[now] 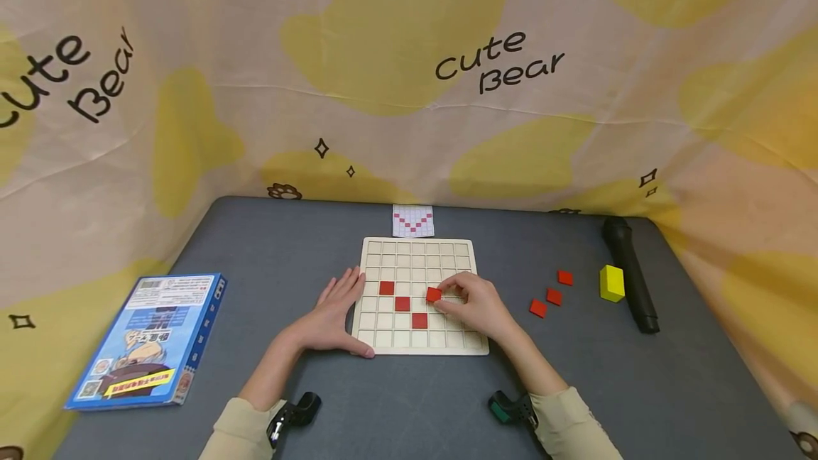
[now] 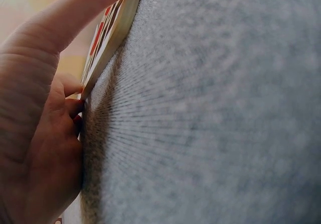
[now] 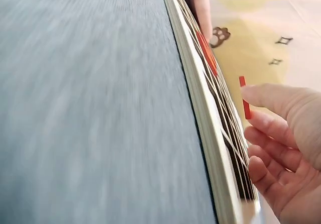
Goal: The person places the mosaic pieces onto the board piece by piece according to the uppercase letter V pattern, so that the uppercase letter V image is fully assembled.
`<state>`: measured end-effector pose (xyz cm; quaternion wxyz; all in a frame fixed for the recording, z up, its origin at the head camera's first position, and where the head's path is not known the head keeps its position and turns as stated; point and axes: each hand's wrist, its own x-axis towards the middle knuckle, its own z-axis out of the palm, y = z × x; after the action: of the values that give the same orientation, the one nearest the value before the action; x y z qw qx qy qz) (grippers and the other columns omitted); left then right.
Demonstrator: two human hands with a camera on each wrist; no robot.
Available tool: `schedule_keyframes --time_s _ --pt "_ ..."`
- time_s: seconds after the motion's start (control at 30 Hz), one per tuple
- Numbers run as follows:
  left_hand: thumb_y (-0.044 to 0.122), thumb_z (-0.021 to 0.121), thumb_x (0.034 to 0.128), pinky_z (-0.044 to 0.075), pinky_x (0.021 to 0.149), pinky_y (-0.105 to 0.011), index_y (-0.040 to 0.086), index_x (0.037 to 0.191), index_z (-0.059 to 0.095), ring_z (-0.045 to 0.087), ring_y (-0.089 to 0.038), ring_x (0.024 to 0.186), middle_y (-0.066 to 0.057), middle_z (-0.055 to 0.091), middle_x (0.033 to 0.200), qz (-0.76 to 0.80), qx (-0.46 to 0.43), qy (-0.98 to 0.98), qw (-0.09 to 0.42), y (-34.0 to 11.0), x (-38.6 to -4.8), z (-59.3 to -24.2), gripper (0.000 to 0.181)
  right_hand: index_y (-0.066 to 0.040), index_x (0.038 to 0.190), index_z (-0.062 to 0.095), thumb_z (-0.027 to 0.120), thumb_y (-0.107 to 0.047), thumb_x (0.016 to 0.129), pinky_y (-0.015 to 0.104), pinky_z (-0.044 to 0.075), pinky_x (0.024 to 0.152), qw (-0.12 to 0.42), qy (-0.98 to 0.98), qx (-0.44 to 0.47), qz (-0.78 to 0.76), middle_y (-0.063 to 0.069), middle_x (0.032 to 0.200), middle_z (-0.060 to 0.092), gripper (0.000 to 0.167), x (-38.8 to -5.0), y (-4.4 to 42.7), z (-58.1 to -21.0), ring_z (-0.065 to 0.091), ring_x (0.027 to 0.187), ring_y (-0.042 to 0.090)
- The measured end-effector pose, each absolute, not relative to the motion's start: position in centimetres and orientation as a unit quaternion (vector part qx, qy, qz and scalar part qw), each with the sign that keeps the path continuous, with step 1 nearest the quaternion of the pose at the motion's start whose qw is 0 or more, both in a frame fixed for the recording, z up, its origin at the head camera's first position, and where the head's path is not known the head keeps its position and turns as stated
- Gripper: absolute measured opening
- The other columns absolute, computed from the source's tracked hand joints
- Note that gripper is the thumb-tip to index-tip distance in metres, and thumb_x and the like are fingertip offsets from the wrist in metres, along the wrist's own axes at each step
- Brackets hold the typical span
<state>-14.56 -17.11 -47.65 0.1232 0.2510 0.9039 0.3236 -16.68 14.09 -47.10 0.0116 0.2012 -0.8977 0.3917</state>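
Note:
A pale gridded board [image 1: 454, 261] lies on the dark grey table. Three red square tiles sit in its cells, stepping down to the right: one tile [image 1: 386, 288], a second tile [image 1: 402, 304] and a third tile [image 1: 419, 321]. Between thumb and fingertip, my right hand [image 1: 473, 307] pinches another red tile [image 1: 433, 294] above the board; the right wrist view has this tile [image 3: 245, 101] edge-on, apart from the surface. My left hand [image 1: 329, 321] rests spread at the board's left side, thumb touching the near left corner.
Behind the board is a small card [image 1: 412, 221] with a red V pattern. Three loose red tiles [image 1: 554, 297] lie at right, near a yellow block [image 1: 611, 284] and a black microphone-shaped object [image 1: 633, 275]. A blue box [image 1: 143, 346] lies at left. Printed cloth hangs around the table.

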Motion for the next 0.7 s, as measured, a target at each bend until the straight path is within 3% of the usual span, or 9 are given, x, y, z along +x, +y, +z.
schedule_keyframes --time_s 0.37,0.6,0.7 --pt "0.059 0.084 0.0625 -0.002 0.115 -0.054 -0.003 0.154 0.012 -0.004 -0.033 0.148 -0.019 0.001 0.162 0.314 0.245 0.908 0.128 -17.3 -14.7 -47.8 0.133 -0.014 0.099 0.073 0.080 -0.024 0.081 0.032 0.047 0.079 0.017 -0.892 0.205 0.403 -0.003 0.098 0.067 0.021 -18.3 9.7 -47.1 0.058 0.088 0.014" --pt "0.060 0.084 0.0629 -0.002 0.115 -0.053 -0.004 0.154 0.012 -0.003 -0.032 0.148 -0.018 0.001 0.162 0.314 0.247 0.908 0.128 -17.3 -14.5 -47.7 0.132 -0.013 0.099 0.073 0.078 -0.024 0.082 0.031 0.045 0.074 0.012 -0.893 0.213 0.395 -0.001 0.097 0.068 0.021 -19.5 6.9 -46.9 0.054 0.081 0.015" --pt "0.059 0.084 0.0636 -0.002 0.115 -0.054 -0.004 0.154 0.012 -0.003 -0.033 0.148 -0.020 0.002 0.161 0.314 0.250 0.907 0.128 -17.2 -14.6 -47.8 0.131 -0.011 0.101 0.073 0.077 -0.022 0.083 0.032 0.046 0.078 0.011 -0.894 0.229 0.386 0.000 0.099 0.068 0.022 -20.1 5.9 -47.0 0.057 0.085 0.016"
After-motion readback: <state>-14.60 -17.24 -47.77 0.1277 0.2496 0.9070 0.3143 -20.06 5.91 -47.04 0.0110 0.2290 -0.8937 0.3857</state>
